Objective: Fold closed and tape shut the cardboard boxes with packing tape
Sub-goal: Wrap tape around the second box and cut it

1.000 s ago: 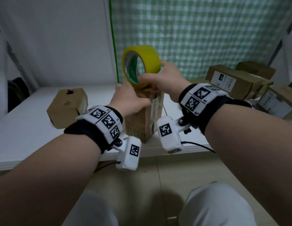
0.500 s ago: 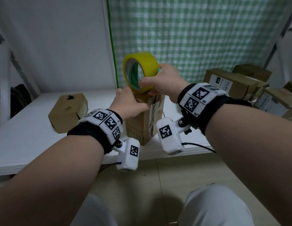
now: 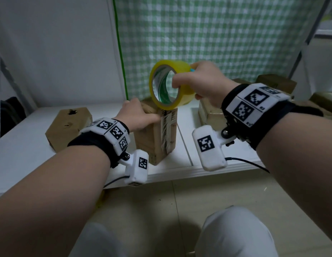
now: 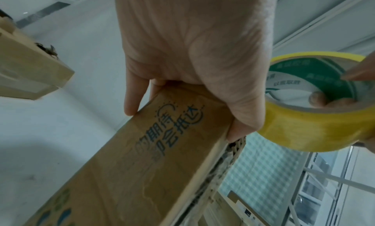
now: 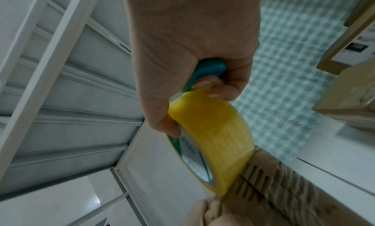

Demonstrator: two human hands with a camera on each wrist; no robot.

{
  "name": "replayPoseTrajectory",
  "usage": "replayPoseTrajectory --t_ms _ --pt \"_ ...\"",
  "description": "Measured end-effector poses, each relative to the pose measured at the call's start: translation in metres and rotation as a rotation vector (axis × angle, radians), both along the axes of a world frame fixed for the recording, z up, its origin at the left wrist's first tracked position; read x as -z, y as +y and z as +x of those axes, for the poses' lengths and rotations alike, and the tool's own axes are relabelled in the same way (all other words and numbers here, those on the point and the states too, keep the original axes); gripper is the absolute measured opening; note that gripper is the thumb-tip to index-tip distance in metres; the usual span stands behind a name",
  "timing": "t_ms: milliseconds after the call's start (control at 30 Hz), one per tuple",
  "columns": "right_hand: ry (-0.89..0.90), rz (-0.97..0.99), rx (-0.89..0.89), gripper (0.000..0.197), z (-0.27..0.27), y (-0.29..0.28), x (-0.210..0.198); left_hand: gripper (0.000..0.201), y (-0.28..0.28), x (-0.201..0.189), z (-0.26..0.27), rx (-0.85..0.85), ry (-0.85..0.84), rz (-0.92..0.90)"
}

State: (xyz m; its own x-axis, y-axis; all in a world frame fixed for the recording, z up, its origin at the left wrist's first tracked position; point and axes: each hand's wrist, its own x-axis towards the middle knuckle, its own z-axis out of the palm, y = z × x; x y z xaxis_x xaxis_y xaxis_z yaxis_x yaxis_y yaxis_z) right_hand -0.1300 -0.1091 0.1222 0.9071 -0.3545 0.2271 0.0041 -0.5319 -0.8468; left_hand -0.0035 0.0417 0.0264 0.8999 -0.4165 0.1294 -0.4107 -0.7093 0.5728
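My knees in pale trousers sit nearest, over the tiled floor, with the white desk edge just beyond them. On that desk, close to the front edge, the tall cardboard box I am sealing stands upright, a strip of tape running down its near face. My left hand is clamped over its top, fingers curled down the far side and thumb on the near edge; the left wrist view shows blue printed characters on the box's side. My right hand grips the yellow tape roll, thumb hooked through the core and fingers wrapped around the outside, with a teal piece pinched against the roll. The roll is upright on edge, its lowest point touching the box's top front corner. The two hands are close together but not touching.

To the left, well apart, lies a second box with a ragged hole in its top. Behind my right hand sits another box, and more boxes pile at the far right. A green-checked cloth hangs behind, beside a plain white wall.
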Motion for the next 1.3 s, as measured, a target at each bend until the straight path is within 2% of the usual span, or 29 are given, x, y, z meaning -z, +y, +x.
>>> replayPoseTrajectory --t_ms 133,300,400,700,833,933,1033,1100,1300 --pt "0.033 -0.098 -0.008 0.029 -0.014 -0.010 0.003 0.087 -0.004 -0.001 -0.002 0.003 -0.009 0.019" --pt "0.094 -0.165 -0.021 0.026 -0.030 -0.020 0.014 0.074 -0.002 -0.004 -0.005 -0.004 0.012 0.031" --pt "0.133 -0.221 -0.028 0.021 -0.039 -0.022 0.027 0.083 -0.004 -0.005 -0.007 0.006 0.012 0.031" --pt "0.091 -0.126 -0.010 0.019 -0.044 -0.021 0.065 0.098 -0.002 -0.011 -0.017 -0.022 0.036 0.066" --pt "0.084 -0.151 0.000 0.018 -0.044 -0.025 0.071 0.092 -0.001 -0.012 -0.018 -0.036 0.049 0.056" --pt "0.169 -0.256 0.018 0.026 -0.049 -0.030 0.083 0.082 -0.002 -0.011 -0.016 -0.063 0.067 0.040" --pt "0.279 -0.364 0.033 0.029 -0.057 -0.031 0.101 0.088 -0.004 -0.011 -0.015 -0.056 0.060 0.022" --pt "0.306 -0.367 0.030 0.031 -0.057 -0.029 0.109 0.093 -0.004 -0.011 -0.015 -0.031 0.071 -0.006" --pt "0.330 -0.373 0.006 0.030 -0.046 -0.025 0.110 0.087 0.003 -0.014 -0.018 -0.005 0.130 -0.071"
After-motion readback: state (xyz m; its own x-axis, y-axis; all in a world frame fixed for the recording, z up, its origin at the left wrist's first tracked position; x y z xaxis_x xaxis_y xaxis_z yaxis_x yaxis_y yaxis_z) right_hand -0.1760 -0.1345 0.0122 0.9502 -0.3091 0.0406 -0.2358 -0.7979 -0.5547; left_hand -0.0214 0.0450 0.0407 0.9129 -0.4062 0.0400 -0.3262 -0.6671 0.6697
